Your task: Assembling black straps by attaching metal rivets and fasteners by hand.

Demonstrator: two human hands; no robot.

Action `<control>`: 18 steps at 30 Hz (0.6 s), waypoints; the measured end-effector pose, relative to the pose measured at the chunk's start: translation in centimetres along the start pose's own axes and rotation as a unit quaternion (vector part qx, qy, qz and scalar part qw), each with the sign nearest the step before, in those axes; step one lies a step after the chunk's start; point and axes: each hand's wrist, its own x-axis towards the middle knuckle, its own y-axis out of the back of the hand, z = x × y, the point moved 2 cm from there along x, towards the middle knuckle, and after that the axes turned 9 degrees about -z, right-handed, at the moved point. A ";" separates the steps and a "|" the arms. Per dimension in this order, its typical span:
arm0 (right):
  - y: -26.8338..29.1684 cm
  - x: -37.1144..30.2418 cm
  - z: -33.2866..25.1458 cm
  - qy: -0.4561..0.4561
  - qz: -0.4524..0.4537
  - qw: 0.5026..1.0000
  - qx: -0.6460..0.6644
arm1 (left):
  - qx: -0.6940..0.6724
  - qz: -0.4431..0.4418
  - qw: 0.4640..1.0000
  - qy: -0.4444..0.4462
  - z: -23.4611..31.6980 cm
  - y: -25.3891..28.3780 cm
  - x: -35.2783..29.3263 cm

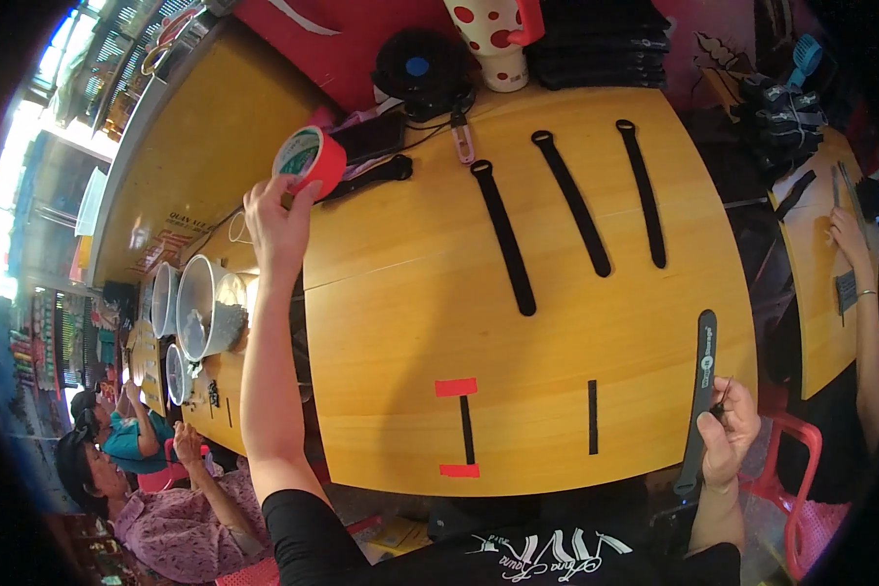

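Observation:
My left hand (pixel 281 227) is closed on the rim of a roll of red tape (pixel 330 168) at the table's far left. At the right edge my right hand (pixel 731 430) pinches a black strap (pixel 703 366) with white print, held upright; a small dark thing at its fingers is too small to name. Three black straps with looped ends, a left one (pixel 503 239), a middle one (pixel 572 205) and a right one (pixel 643 195), lie apart across the far half. Nearer me, a short black strip (pixel 467 430) has red tape pieces (pixel 456 387) at both ends. Another short strip (pixel 593 418) lies bare of tape.
A black fan (pixel 420 68), a spotted tumbler (pixel 498 49) and a stack of black items (pixel 601 44) stand at the back. Clear plastic tubs (pixel 197 308) are to the left. People sit at the left; another person's hand (pixel 847 234) works at the right table.

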 end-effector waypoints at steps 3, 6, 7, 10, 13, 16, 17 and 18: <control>-0.3 0.1 -0.1 -0.001 -0.012 1.000 -0.001 | 0.015 0.007 0.999 -0.038 -2.2 -0.6 -2.2; -0.7 0.0 0.0 0.009 -0.008 1.000 -0.018 | 0.119 -0.064 0.990 -0.029 -1.8 -2.9 -3.5; -0.7 0.1 0.0 0.014 0.001 1.000 -0.018 | 0.116 -0.109 0.987 0.007 -1.9 -3.3 -3.7; -0.4 0.2 -0.1 0.006 -0.023 1.000 -0.016 | 0.135 -0.081 0.988 -0.007 -0.4 -2.3 -4.1; -0.5 0.2 -0.1 0.005 -0.016 1.000 -0.013 | 0.130 -0.039 0.991 0.007 1.3 0.3 -2.1; -0.4 0.2 -0.2 -0.003 -0.011 1.000 -0.023 | 0.144 -0.036 0.987 -0.057 3.3 0.2 2.7; -0.2 0.0 -0.3 -0.005 -0.008 0.999 -0.036 | 0.126 -0.105 0.985 -0.061 3.8 -0.3 5.0; 0.0 -0.3 -0.3 -0.006 -0.006 0.999 -0.037 | 0.126 -0.106 0.984 -0.062 3.8 -1.4 7.5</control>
